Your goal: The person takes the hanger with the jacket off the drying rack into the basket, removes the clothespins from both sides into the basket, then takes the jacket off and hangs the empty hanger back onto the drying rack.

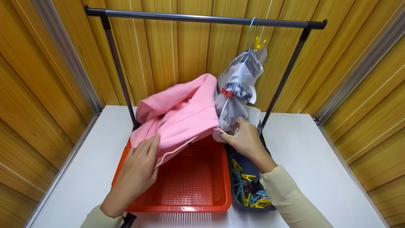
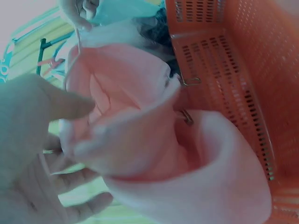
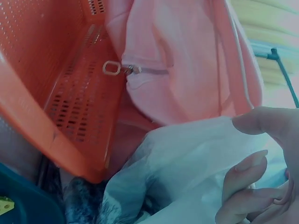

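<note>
A pink garment (image 1: 190, 114) with a zip pull (image 3: 112, 68) and a thin pale cord (image 1: 177, 148) drapes over the back of a red basket (image 1: 190, 208). My left hand (image 1: 139, 161) grips its near edge, thumb on one side and fingers on the other, as the left wrist view shows. The cord runs along that edge toward my right hand (image 1: 246, 139), whose thumb and finger pinch its far end. Right behind the right hand hangs a whitish, sheer garment (image 1: 235, 109) with grey patterned trim.
A black rail (image 1: 190, 16) on two posts spans the back. From it a light blue hanger (image 1: 251, 30) carries the whitish garment, with a yellow peg (image 1: 260, 43) and a red clip (image 1: 226, 92). A dark bin (image 1: 253, 208) of coloured pegs stands right of the basket.
</note>
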Available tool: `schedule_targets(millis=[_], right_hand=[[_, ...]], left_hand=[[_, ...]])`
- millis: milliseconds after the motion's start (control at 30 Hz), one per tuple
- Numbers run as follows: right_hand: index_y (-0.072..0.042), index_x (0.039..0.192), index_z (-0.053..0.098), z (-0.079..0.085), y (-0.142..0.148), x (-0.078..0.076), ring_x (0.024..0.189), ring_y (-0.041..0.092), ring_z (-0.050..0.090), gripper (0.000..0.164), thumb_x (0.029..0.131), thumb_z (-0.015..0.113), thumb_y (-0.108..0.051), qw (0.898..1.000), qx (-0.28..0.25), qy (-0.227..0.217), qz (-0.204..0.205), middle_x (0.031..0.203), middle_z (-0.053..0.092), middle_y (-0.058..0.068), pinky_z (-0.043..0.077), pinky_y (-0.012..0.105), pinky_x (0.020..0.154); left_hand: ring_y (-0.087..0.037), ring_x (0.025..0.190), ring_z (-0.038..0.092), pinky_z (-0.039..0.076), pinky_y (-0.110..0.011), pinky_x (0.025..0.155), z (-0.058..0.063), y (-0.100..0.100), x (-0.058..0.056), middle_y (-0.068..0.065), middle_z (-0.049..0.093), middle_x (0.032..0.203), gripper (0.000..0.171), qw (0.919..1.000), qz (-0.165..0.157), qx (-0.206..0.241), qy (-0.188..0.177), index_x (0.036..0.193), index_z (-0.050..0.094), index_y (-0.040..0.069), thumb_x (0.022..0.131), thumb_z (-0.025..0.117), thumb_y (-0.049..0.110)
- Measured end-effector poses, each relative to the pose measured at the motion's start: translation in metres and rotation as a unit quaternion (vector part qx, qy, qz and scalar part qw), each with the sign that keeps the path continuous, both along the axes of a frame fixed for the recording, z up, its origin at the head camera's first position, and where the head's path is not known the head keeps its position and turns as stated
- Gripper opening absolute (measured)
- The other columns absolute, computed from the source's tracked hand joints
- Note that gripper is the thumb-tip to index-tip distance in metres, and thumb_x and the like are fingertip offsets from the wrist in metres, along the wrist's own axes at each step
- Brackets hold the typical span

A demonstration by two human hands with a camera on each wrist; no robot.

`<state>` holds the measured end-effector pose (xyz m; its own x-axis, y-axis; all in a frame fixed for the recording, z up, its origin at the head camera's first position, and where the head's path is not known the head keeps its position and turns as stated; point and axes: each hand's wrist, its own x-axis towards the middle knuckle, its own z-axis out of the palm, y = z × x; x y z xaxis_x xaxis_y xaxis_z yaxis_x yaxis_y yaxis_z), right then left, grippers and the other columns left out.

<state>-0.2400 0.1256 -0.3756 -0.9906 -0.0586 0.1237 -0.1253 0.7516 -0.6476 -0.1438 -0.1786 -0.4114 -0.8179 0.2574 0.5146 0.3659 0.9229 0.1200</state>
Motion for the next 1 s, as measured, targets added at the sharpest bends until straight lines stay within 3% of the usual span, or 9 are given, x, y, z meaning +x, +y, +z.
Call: schedule_targets(millis=[133, 267, 433, 567, 733, 867, 1000], right_hand=[[-0.008, 0.110, 0.055, 0.004, -0.004, 0.007, 0.051, 0.017, 0.052, 0.055, 0.076, 0.076, -0.045, 1.000, -0.022, -0.002, 0.012, 0.064, 0.054, 0.006, 0.041, 0.027, 0.047], [-0.007, 0.114, 0.054, 0.006, -0.005, 0.014, 0.050, 0.015, 0.049, 0.062, 0.074, 0.079, -0.047, 0.999, -0.031, 0.022, 0.026, 0.060, 0.052, 0.005, 0.037, 0.026, 0.046], [-0.010, 0.118, 0.055, 0.010, -0.005, 0.019, 0.052, 0.015, 0.050, 0.059, 0.076, 0.078, -0.044, 0.997, -0.046, 0.043, 0.044, 0.060, 0.053, 0.004, 0.038, 0.025, 0.046], [-0.014, 0.122, 0.056, 0.013, -0.005, 0.022, 0.052, 0.015, 0.050, 0.059, 0.076, 0.080, -0.042, 0.993, -0.076, 0.059, 0.063, 0.059, 0.053, 0.002, 0.039, 0.025, 0.047], [-0.014, 0.132, 0.049, 0.015, -0.008, 0.022, 0.052, 0.014, 0.052, 0.069, 0.076, 0.081, -0.038, 0.984, -0.133, 0.085, 0.086, 0.061, 0.056, 0.000, 0.044, 0.025, 0.049], [-0.013, 0.141, 0.040, 0.014, -0.010, 0.020, 0.047, 0.015, 0.052, 0.078, 0.078, 0.081, -0.032, 0.973, -0.176, 0.105, 0.105, 0.066, 0.059, 0.001, 0.046, 0.027, 0.045], [-0.012, 0.137, 0.047, 0.012, -0.012, 0.017, 0.045, 0.020, 0.052, 0.061, 0.084, 0.075, -0.025, 0.963, -0.213, 0.105, 0.129, 0.071, 0.062, 0.006, 0.048, 0.030, 0.044]], left_hand=[[-0.031, 0.121, 0.054, 0.046, -0.047, 0.090, 0.001, 0.005, -0.001, -0.016, 0.058, 0.134, 0.067, 0.9995, 0.021, 0.025, 0.002, 0.141, 0.044, 0.002, 0.081, 0.072, 0.011], [-0.032, 0.120, 0.054, 0.044, -0.045, 0.084, -0.001, 0.007, -0.002, -0.016, 0.056, 0.135, 0.064, 0.9980, 0.036, 0.051, -0.003, 0.142, 0.044, 0.003, 0.084, 0.070, 0.012], [-0.033, 0.116, 0.056, 0.042, -0.041, 0.077, -0.004, 0.006, -0.004, -0.016, 0.056, 0.133, 0.057, 0.9963, 0.035, 0.074, 0.027, 0.139, 0.048, 0.003, 0.086, 0.067, 0.011], [-0.031, 0.113, 0.059, 0.050, -0.041, 0.077, -0.006, 0.004, -0.004, -0.015, 0.057, 0.132, 0.055, 0.9959, 0.031, 0.082, 0.023, 0.139, 0.048, 0.004, 0.088, 0.066, 0.009], [-0.030, 0.115, 0.058, 0.056, -0.042, 0.071, -0.009, 0.000, 0.000, -0.014, 0.053, 0.137, 0.057, 0.9955, 0.027, 0.091, -0.007, 0.143, 0.045, 0.006, 0.089, 0.063, 0.010], [-0.028, 0.116, 0.057, 0.055, -0.041, 0.074, -0.010, -0.003, 0.000, -0.011, 0.051, 0.140, 0.060, 0.9912, 0.011, 0.130, -0.025, 0.144, 0.044, 0.009, 0.087, 0.064, 0.006], [-0.024, 0.112, 0.059, 0.052, -0.036, 0.073, -0.009, -0.006, -0.001, -0.005, 0.051, 0.142, 0.064, 0.9837, -0.017, 0.178, -0.019, 0.143, 0.048, 0.017, 0.084, 0.065, -0.002]])
